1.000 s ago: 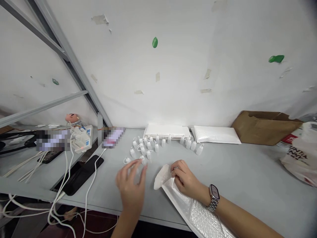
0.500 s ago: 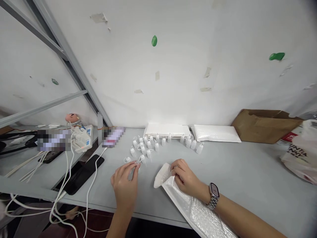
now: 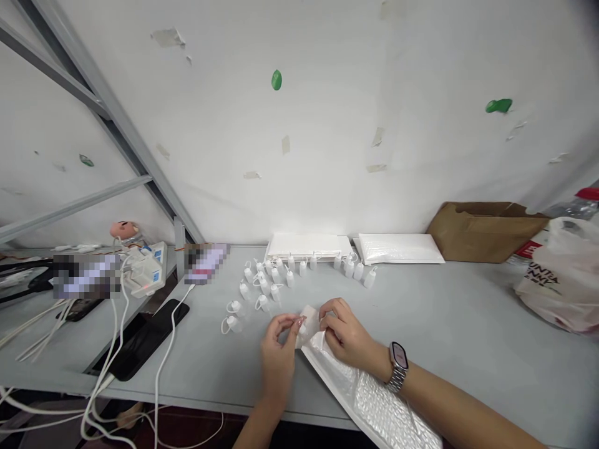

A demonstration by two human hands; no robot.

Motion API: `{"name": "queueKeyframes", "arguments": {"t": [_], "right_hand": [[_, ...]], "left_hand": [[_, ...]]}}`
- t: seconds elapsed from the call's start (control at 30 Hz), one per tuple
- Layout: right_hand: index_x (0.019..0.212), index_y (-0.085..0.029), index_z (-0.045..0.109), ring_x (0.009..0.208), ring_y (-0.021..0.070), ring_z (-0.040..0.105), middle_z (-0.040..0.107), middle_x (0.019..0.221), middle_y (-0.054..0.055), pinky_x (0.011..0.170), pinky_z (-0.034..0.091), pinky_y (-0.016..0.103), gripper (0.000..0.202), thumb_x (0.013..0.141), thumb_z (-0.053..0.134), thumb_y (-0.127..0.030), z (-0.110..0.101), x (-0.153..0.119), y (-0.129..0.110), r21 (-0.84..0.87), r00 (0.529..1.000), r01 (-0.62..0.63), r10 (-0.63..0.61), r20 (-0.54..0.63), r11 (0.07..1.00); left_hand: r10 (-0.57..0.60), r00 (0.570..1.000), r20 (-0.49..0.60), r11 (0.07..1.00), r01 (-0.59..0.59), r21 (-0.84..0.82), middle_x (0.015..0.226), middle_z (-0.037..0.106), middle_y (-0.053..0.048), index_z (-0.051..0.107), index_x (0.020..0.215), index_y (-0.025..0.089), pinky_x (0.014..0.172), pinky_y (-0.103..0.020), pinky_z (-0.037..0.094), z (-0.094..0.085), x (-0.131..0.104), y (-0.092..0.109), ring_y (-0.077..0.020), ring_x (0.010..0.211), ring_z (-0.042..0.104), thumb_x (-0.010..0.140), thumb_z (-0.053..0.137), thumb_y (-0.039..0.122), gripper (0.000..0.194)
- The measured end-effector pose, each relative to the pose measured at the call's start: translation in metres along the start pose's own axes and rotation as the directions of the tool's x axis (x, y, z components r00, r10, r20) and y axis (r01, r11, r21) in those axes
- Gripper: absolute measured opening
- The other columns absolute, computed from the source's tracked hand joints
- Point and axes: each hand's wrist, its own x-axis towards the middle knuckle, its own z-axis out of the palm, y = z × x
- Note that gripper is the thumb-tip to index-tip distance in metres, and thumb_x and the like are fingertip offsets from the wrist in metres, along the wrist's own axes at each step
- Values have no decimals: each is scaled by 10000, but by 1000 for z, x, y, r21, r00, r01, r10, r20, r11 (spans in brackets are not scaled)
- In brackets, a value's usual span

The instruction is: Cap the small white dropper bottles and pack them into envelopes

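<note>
My left hand [image 3: 279, 350] is closed in a pinch at the mouth of a white bubble mailer [image 3: 374, 399]. A small white squeeze bottle [image 3: 303, 329], mostly hidden, shows between its fingertips against the mailer's flap. My right hand [image 3: 349, 337], with a watch on the wrist, is closed on the mailer's open edge. The mailer slants down toward the table's front edge. Several small white squeeze bottles with looped cap straps stand in a loose group behind my hands; two of them, one near bottle [image 3: 231, 323] and another bottle [image 3: 235, 307], sit left of my left hand.
Flat white mailers [image 3: 402, 248] lie along the wall, beside a brown paper bag [image 3: 486, 231]. A plastic carrier bag [image 3: 561, 280] stands at the right. On the left are a black phone [image 3: 152, 340], white cables, a power strip [image 3: 150, 271] and a metal frame post.
My left hand has moved right from the bottles to the mailer's mouth, carrying a small bottle. My right hand stays on the mailer. The view has shifted slightly.
</note>
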Motion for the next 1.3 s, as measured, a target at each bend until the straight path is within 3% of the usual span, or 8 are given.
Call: {"name": "queueKeyframes", "arguments": {"t": [0.3,0.5,0.6,0.67,0.77,0.87,1.07,1.3], "right_hand": [[760,-196,502,824,215,467,526,857,73,684,440,367,242,729,422,30,-3,7,-3,-108,1000,23,-23,1,994],[721,-198,487,814,204,473,523,871,64,668,438,351,245,734,421,38,-12,16,-5,-211,993,14,-39,-113,977],[751,-201,482,829,217,456,486,910,75,682,429,386,254,744,414,43,-18,24,-5,-252,974,-59,1,-225,966],[755,-206,484,873,234,450,465,943,79,723,424,427,251,750,422,37,-25,35,-9,-292,938,-133,25,-346,947],[766,-220,505,930,232,477,430,973,63,776,446,452,245,763,432,13,-37,54,-22,-247,835,-161,-2,-550,956],[985,-274,533,978,216,499,424,1035,51,801,484,437,283,810,465,-63,-46,65,-39,-4,746,-85,61,-663,996],[1222,-320,455,1036,209,507,511,1102,51,855,491,383,383,854,557,-288,-45,45,-44,531,843,-303,482,-238,792],[1264,-310,444,1133,235,462,509,1173,62,975,403,388,397,891,473,-442,-25,17,-46,458,939,-280,340,-53,844]], "left_hand": [[206,977,55,915,-212,343,980,672,-82,706,688,236,905,-470,427,9,-15,-7,-283,1066,540,805,548,370,238],[436,864,253,811,-499,307,1031,681,-47,705,766,259,1048,-517,276,1,-20,3,-264,1172,487,853,502,291,223],[358,933,16,913,-354,204,1349,475,-84,587,1151,246,1030,-459,344,1,-21,8,-279,1271,389,788,605,323,372],[173,976,134,981,-183,63,1367,461,-107,471,1274,222,1009,-437,380,6,-22,13,-286,1259,415,740,664,337,579],[46,866,499,997,-11,-72,1183,630,-89,541,1195,196,923,-394,458,16,-23,25,-278,1098,564,700,705,320,536],[50,893,447,997,-19,-74,982,710,-72,630,1023,162,862,-374,480,18,-17,39,-273,977,619,705,697,346,374],[154,884,442,988,-124,-96,1236,595,-67,481,1254,220,983,-365,395,-9,-1,54,-254,1187,494,798,603,369,496],[324,842,431,939,-232,-253,1272,561,-106,443,1301,212,967,-355,411,-10,-8,41,-266,1175,501,802,486,567,614]]}}
